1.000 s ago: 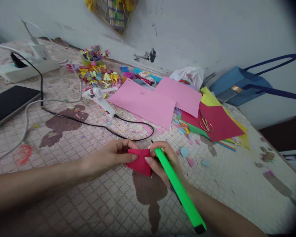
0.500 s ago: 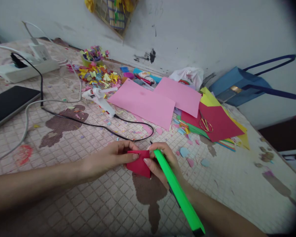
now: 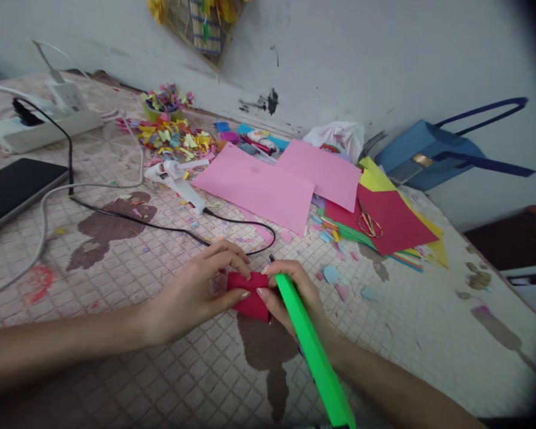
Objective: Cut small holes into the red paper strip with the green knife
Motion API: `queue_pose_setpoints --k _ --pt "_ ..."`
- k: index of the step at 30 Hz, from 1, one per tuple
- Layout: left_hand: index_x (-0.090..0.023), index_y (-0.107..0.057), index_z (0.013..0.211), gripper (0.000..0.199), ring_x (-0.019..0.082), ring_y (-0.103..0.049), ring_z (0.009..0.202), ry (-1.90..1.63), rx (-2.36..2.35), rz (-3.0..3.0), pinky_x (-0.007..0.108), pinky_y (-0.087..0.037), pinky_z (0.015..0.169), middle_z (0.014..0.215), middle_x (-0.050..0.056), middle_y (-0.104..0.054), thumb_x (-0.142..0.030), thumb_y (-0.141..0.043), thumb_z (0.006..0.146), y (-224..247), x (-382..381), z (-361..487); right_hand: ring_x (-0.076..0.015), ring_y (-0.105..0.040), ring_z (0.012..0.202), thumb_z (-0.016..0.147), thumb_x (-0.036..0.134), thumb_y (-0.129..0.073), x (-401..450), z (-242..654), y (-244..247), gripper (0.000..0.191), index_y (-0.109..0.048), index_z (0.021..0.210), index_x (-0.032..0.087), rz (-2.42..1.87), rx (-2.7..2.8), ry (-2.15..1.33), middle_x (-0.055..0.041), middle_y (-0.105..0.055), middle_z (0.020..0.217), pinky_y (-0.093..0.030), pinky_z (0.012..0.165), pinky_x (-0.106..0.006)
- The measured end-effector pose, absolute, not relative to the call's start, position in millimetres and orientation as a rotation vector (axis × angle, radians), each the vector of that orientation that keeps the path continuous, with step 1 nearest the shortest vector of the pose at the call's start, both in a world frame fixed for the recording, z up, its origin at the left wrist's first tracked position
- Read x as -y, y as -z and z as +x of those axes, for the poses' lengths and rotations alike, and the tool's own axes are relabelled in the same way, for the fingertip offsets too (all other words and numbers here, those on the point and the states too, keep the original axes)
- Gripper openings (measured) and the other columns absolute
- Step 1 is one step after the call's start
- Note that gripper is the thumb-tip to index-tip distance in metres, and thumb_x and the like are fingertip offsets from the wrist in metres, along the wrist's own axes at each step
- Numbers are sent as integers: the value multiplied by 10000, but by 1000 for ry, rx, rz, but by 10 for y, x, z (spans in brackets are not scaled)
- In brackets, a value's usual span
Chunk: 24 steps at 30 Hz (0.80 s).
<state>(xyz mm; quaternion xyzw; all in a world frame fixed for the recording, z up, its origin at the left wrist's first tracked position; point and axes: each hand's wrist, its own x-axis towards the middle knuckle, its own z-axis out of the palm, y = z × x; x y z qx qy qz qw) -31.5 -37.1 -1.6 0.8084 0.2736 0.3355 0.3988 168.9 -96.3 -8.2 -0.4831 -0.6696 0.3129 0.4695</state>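
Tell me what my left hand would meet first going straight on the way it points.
Beyond the small red rectangular paper piece it holds, your left hand would probably meet your right hand first, though depth is hard to judge.

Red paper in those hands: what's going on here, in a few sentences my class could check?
A person holds a small piece of red paper in both the left hand and the right hand; it looks folded. The right hand also holds a long green tool. Beyond, a white glue gun lies beside pink sheets, and scissors rest on a larger red sheet.
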Motion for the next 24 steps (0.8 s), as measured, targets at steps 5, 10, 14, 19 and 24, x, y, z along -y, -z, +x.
queue_pose_setpoints --k 5,10,14,19,24 --pt "-195 -623 902 59 149 -593 1015 -829 -703 2011 291 -490 880 1056 11 -610 -138 -626 889 11 385 -304 -78 -496 560 854 131 -618 955 1673 73 221 -562 1014 273 -1148 1659 -707 63 -568 737 -438 530 -185" --pt "-187 -610 889 38 161 -607 973 -828 -750 2002 314 -503 853 1010 14 -628 -179 -646 886 27 390 -288 -70 -545 599 859 106 -602 954 1667 86 275 -562 1058 291 -1120 1704 -697 44 -632 871 -464 554 -183" --pt "-189 -608 879 59 155 -611 941 -834 -766 2024 308 -504 828 982 13 -637 -137 -587 895 28 388 -270 -81 -573 620 859 92 -601 957 1657 90 285 -568 1050 301 -1090 1699 -683 43 -636 865 -466 543 -187" --pt "-189 -608 869 103 145 -611 939 -866 -749 2048 291 -502 830 980 12 -636 -101 -560 890 19 379 -265 -69 -493 516 859 106 -616 964 1652 86 268 -565 1033 303 -1123 1668 -726 74 -576 721 -411 474 -177" --pt "-190 -601 885 108 142 -614 961 -908 -720 2046 277 -500 835 998 14 -639 -99 -545 901 16 396 -285 -80 -505 566 867 148 -624 959 1677 111 232 -555 1030 297 -1185 1634 -752 66 -572 738 -434 523 -189"
